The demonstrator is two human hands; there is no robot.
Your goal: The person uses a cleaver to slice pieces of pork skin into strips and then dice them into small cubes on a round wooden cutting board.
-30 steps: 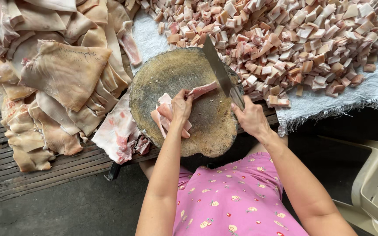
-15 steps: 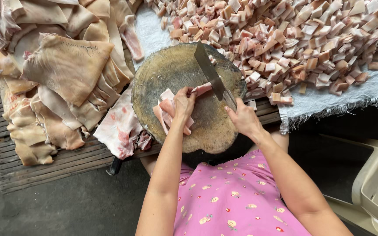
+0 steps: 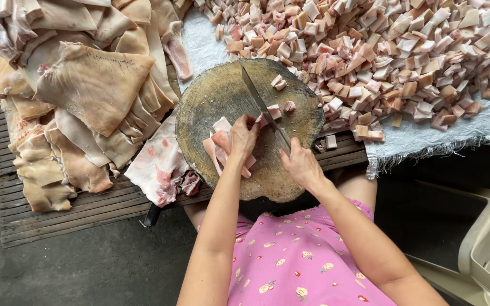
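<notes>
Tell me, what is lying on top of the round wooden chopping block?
On the round wooden chopping block lie stacked pink meat strips under the left hand, some cut pieces, and the cleaver blade held by the right hand. The hands hide what is beneath them.

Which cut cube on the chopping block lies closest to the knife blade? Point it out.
The pink-white cube touching the knife blade beside the left hand; the other loose cubes lie apart, nearer the block's far edge.

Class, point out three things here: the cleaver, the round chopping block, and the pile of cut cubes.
cleaver [image 3: 259,102]: head view, middle of blade.
round chopping block [image 3: 211,102]: head view, bare top.
pile of cut cubes [image 3: 392,51]: head view, heap's middle.
</notes>
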